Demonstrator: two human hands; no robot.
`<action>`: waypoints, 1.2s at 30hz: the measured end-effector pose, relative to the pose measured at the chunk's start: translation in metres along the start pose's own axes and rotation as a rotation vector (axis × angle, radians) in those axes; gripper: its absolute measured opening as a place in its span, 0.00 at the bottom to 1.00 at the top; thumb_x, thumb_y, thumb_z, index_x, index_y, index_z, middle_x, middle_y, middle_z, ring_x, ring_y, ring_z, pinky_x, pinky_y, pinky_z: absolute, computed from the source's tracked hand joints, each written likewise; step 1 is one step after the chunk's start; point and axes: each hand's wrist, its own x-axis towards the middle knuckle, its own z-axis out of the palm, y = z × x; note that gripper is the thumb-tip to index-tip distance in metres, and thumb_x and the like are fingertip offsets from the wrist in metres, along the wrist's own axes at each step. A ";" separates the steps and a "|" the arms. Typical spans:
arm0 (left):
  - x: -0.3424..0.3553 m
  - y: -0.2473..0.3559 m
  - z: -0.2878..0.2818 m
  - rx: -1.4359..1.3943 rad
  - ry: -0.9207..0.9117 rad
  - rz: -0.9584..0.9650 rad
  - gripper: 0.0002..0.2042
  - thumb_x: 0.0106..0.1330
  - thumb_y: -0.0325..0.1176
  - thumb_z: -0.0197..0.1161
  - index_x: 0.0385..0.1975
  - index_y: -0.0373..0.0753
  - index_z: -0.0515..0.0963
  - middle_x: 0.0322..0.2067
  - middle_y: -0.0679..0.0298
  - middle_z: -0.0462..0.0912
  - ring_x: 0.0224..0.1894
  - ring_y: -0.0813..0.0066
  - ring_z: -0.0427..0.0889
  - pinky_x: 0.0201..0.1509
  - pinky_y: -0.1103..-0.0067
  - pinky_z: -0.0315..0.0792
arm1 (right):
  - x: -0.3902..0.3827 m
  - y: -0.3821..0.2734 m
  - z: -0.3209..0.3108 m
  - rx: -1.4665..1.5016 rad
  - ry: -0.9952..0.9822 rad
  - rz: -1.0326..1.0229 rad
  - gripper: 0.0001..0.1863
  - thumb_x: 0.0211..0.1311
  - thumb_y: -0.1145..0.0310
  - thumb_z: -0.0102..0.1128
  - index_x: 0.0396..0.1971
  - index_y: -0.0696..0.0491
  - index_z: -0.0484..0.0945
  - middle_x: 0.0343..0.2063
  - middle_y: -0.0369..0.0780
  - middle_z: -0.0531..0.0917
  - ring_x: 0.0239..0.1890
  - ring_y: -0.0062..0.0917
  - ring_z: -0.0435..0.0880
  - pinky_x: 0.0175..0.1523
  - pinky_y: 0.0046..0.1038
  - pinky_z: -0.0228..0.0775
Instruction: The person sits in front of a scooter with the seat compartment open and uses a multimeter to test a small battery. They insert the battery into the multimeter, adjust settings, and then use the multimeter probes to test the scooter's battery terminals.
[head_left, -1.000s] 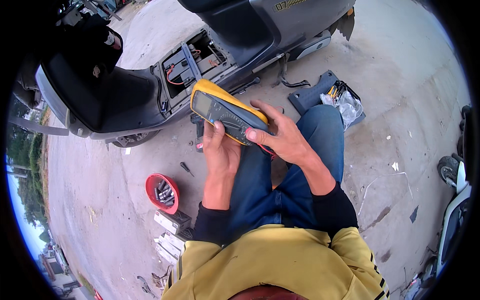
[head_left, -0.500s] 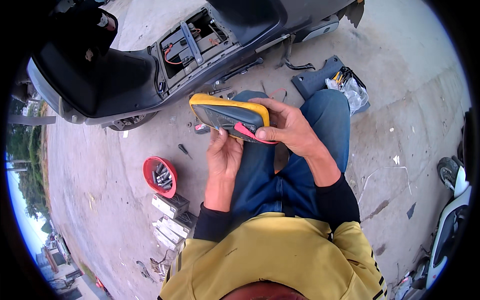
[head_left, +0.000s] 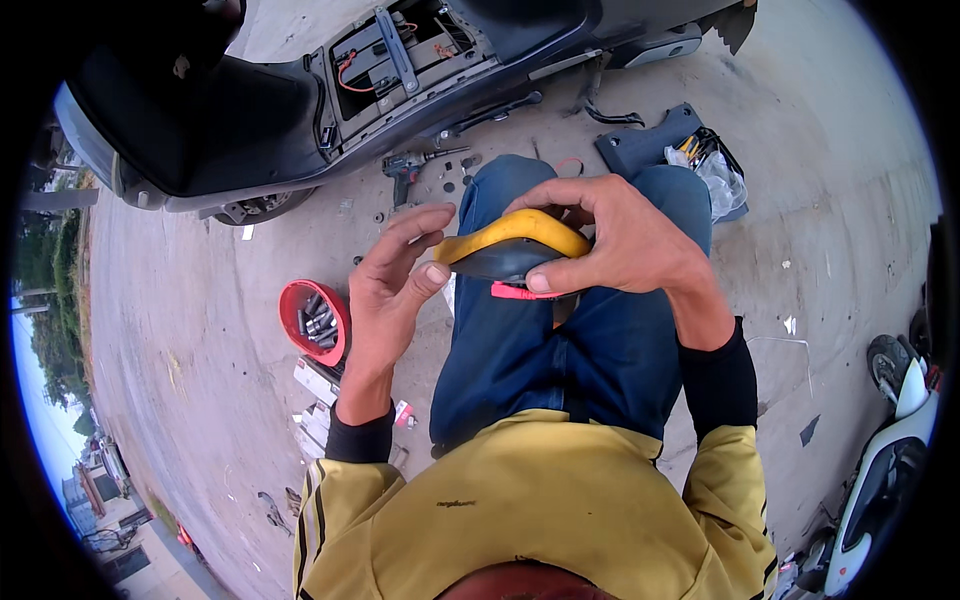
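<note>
Above my lap, my right hand (head_left: pixel 625 240) grips a multimeter (head_left: pixel 510 240) with a yellow casing and a dark grey front, thumb in front and fingers behind. The meter is tilted so that its front shows only as a narrow strip, and its dial is hidden. A red plug or probe end (head_left: pixel 515 291) hangs just under its lower edge, close to my right thumb. At the meter's left end, my left hand (head_left: pixel 395 270) has its fingers spread and thumb apart, holding nothing; whether a fingertip touches the casing is unclear.
A dark scooter (head_left: pixel 400 110) stands ahead, its battery bay (head_left: pixel 385 65) uncovered. Between it and my knees lies a cordless drill (head_left: pixel 403 170). A red bowl of sockets (head_left: pixel 318 322) sits at left above boxes (head_left: pixel 318 380). At right, a grey panel (head_left: pixel 650 140) carries a plastic bag (head_left: pixel 722 185).
My left hand has let go of the multimeter and moved left, its fingers opening. The meter has tipped in my right hand, hiding its face. The drill now shows.
</note>
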 end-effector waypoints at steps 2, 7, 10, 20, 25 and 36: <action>0.021 0.026 0.000 0.026 -0.189 -0.012 0.25 0.71 0.33 0.77 0.66 0.33 0.81 0.65 0.56 0.81 0.70 0.63 0.79 0.77 0.65 0.70 | 0.006 -0.013 -0.004 -0.071 -0.040 0.010 0.35 0.52 0.60 0.86 0.57 0.61 0.84 0.44 0.43 0.90 0.45 0.26 0.88 0.55 0.29 0.80; 0.046 0.047 0.005 0.054 -0.324 -0.132 0.30 0.65 0.31 0.81 0.67 0.34 0.80 0.63 0.59 0.82 0.63 0.67 0.82 0.75 0.67 0.73 | 0.024 -0.036 -0.011 -0.275 -0.052 0.024 0.36 0.46 0.48 0.84 0.46 0.65 0.86 0.36 0.51 0.90 0.39 0.42 0.90 0.46 0.36 0.79; 0.057 0.051 -0.009 0.106 -0.398 -0.195 0.31 0.63 0.29 0.83 0.67 0.34 0.79 0.61 0.61 0.83 0.61 0.68 0.83 0.73 0.67 0.74 | 0.031 -0.030 -0.006 -0.262 -0.011 -0.051 0.37 0.46 0.49 0.84 0.46 0.65 0.84 0.37 0.51 0.89 0.39 0.43 0.89 0.46 0.37 0.79; 0.070 0.039 -0.029 0.028 -0.398 -0.219 0.34 0.60 0.22 0.83 0.67 0.37 0.75 0.64 0.63 0.80 0.63 0.66 0.83 0.75 0.63 0.75 | 0.041 -0.042 0.008 -0.187 0.225 0.016 0.26 0.53 0.62 0.82 0.45 0.61 0.81 0.42 0.48 0.84 0.45 0.41 0.85 0.52 0.37 0.78; 0.067 0.028 -0.030 -0.093 -0.362 -0.224 0.33 0.61 0.24 0.82 0.66 0.39 0.75 0.65 0.64 0.77 0.62 0.67 0.83 0.74 0.65 0.76 | 0.037 -0.031 0.015 -0.239 0.303 -0.057 0.27 0.58 0.64 0.85 0.52 0.59 0.81 0.52 0.43 0.80 0.52 0.30 0.84 0.54 0.35 0.80; 0.061 0.023 -0.032 0.115 -0.330 -0.136 0.40 0.57 0.23 0.84 0.71 0.36 0.73 0.65 0.62 0.79 0.60 0.70 0.84 0.69 0.69 0.80 | 0.037 0.006 0.087 -0.435 0.782 -0.500 0.29 0.48 0.69 0.89 0.50 0.55 0.83 0.53 0.45 0.78 0.54 0.43 0.83 0.56 0.39 0.79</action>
